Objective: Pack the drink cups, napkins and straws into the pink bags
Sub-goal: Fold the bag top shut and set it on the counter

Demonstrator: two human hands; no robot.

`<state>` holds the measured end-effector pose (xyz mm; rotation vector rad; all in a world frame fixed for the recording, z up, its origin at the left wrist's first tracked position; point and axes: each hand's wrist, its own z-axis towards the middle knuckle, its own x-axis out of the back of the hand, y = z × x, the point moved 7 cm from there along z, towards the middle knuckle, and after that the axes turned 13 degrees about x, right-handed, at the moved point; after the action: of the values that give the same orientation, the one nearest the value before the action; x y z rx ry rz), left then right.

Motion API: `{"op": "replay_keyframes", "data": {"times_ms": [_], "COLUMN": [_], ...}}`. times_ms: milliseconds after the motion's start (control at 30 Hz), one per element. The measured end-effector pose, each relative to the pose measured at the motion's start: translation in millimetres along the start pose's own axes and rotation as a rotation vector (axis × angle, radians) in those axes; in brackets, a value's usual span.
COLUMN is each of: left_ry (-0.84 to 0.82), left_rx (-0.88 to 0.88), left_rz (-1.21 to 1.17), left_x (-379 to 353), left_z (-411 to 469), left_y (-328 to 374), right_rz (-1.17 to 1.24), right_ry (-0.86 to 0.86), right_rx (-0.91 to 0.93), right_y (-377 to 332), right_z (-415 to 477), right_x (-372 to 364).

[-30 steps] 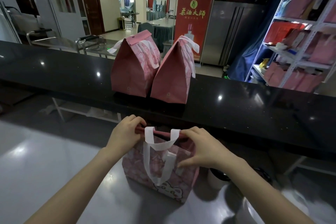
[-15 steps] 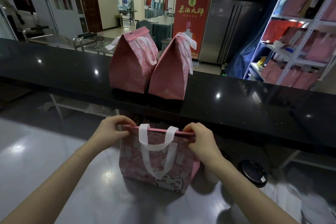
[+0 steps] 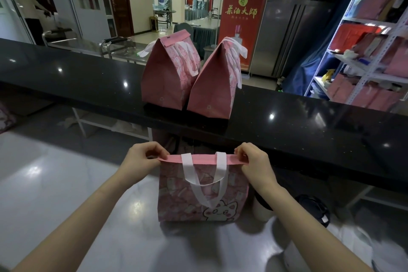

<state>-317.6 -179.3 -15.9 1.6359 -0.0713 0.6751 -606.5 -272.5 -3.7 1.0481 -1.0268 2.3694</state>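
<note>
Pinching, with left hand and right hand closed on either end of the folded top strip of the pink cat-printed fabric bag upright on the glossy white worktop; best kept level while creasing, minding two closed pink bags on the black counter behind and black-lidded cups just right.

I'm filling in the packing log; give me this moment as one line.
stage: closing bag | left hand: pinching top edge, left end | right hand: pinching right end | pink bag: upright on steel counter | two closed bags: black ledge
</note>
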Motion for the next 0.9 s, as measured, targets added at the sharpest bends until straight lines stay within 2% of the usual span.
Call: {"op": "replay_keyframes", "data": {"times_ms": [100,200,300,400,533,700,800,900], "left_ry": [0.052,0.007,-0.082,-0.070,0.061,0.149,0.137,0.034], "left_rx": [-0.087,-0.172,-0.209,-0.244,-0.253,-0.292,-0.266,-0.206], "left_rz": [0.097,0.272,0.427,0.492,0.450,0.434,0.447,0.442], "left_x": [1.4,-2.5,-7.2,-7.5,-15.3,-27.1,-27.1,-26.3], "left_z": [-6.3,-10.5,-12.6,-13.8,-15.0,-13.5,-10.0,-5.5], "left_y": [0.3,0.3,-2.9,0.8,11.6,19.8,18.9,14.1], "right_rz": [-0.117,-0.260,-0.275,-0.215,-0.168,-0.272,-0.268,-0.182], "right_ry": [-0.055,-0.139,-0.265,-0.381,-0.342,-0.317,-0.285,-0.348], "right_rx": [0.052,0.149,0.180,0.160,0.084,0.131,0.125,0.057], "right_y": [-2.0,-7.1,-4.6,-2.6,-8.5,-22.7,-24.8,-16.8], "right_z": [-2.3,-4.1,-3.3,-1.1,9.3,13.6,13.3,16.8], "right_x": [-6.0,-11.8,-13.6,-10.6,-0.2,-2.9,-4.0,-3.6]}}
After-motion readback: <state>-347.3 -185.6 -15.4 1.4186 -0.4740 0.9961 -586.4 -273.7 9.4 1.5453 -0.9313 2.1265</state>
